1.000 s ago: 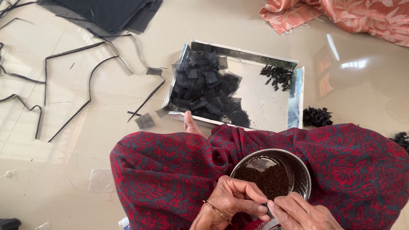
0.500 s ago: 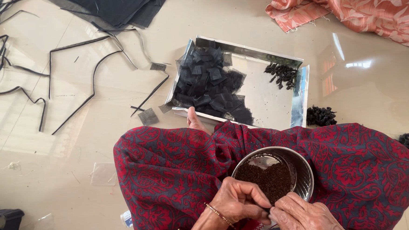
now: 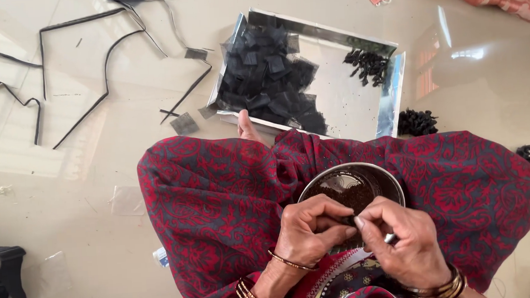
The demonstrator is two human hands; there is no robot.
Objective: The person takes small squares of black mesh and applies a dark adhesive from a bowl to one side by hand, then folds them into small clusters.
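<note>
Head view, hands: left hand [image 3: 310, 231] and right hand [image 3: 403, 244] meet fingertip to fingertip over the near rim of the steel bowl [image 3: 394, 187]; each grip is pinched together on something small and dark, too small to tell.
Bowl: rests on the lap, on the red patterned cloth [image 3: 219, 194], holding dark granules [image 3: 349, 193].
Risk: I judge the soft lap an unsteady seat; a knee shift or wrist nudge could tip the bowl and scatter granules over cloth and floor.
Risk, small piece: a loosened pinch could drop it outside the bowl.
Edges: silver tray [image 3: 389, 100] with black mesh squares [image 3: 267, 76] lies just beyond the knees.
Open room: bare floor [image 3: 97, 176] to the left; black strips [image 3: 79, 68] lie farther off.
</note>
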